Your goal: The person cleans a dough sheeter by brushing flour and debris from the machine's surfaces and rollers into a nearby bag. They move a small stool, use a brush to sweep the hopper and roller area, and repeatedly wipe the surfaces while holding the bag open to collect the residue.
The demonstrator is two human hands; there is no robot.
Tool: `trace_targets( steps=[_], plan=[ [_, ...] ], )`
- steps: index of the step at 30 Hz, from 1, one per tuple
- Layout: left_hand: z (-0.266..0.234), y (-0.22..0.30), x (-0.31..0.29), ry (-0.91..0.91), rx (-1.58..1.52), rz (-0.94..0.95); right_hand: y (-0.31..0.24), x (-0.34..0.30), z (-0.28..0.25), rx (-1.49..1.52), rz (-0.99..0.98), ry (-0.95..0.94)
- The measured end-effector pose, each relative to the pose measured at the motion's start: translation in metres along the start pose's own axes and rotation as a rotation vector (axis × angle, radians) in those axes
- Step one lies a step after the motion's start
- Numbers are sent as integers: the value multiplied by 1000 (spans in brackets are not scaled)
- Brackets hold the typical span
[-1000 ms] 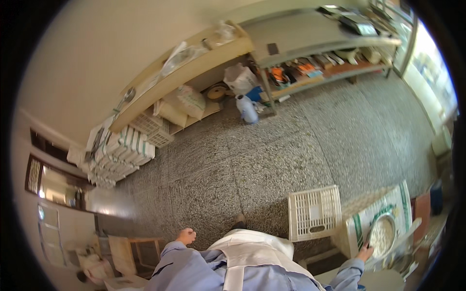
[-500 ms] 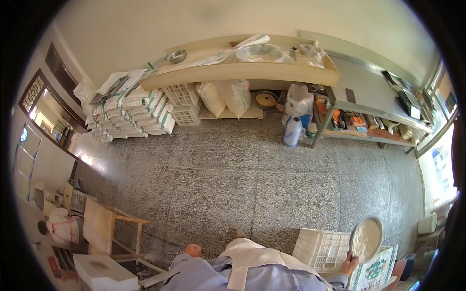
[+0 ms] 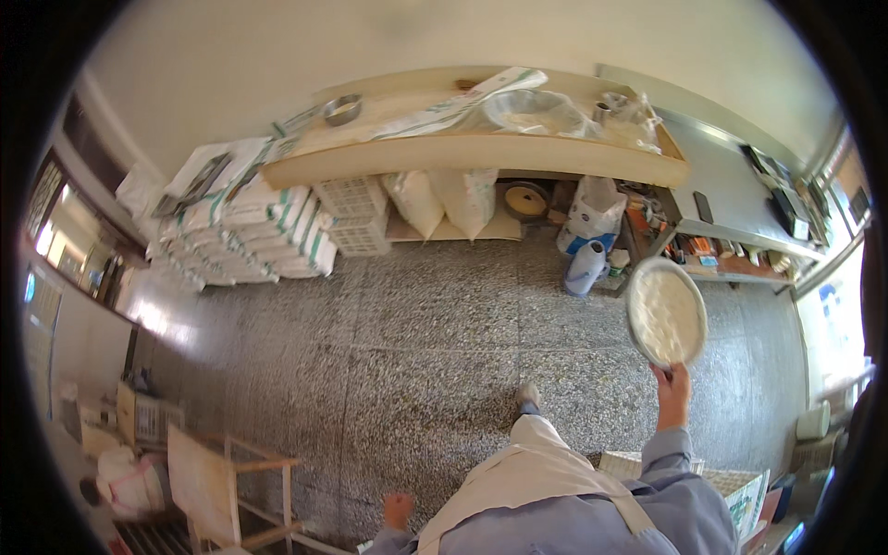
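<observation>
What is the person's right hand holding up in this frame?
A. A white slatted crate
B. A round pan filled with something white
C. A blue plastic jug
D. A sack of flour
B: the right hand grips the lower rim of a round pan with a white filling, raised in front of the person, while the blue jug stands on the floor by the shelves.

A bakery workroom: stacked white flour sacks [image 3: 245,236] at upper left, long wooden worktable [image 3: 481,153] above, speckled terrazzo floor [image 3: 388,342].
</observation>
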State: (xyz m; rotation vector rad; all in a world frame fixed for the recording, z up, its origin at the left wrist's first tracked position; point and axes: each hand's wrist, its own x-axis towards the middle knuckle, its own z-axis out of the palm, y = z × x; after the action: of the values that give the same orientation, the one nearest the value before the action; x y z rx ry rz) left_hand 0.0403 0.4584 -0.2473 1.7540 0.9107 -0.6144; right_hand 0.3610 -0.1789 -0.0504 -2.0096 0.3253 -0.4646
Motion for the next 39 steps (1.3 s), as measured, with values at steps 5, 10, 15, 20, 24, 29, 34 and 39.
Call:
trace_targets(
  steps=[5,10,15,20,24,29,34,39],
  plan=[
    [1,48,42,35,-31,-87,-81,123,105,959,632,271],
    [3,154,93,58,-15,-50,-143,219,180,888,600,116],
    [-21,237,150,77,-91,-37,-199,290,246,948,536,29],
    [-58,276,213,71,-141,-24,-239,343,321,922,480,61],
    [-120,308,282,55,-240,37,-273,373,384,923,450,70],
    [-206,390,358,125,-656,31,-319,430,465,908,451,11],
    [-263,482,389,344,-686,113,-343,528,562,885,510,-90],
    [-243,520,397,336,-797,42,-348,651,694,824,634,-196]
  ],
)
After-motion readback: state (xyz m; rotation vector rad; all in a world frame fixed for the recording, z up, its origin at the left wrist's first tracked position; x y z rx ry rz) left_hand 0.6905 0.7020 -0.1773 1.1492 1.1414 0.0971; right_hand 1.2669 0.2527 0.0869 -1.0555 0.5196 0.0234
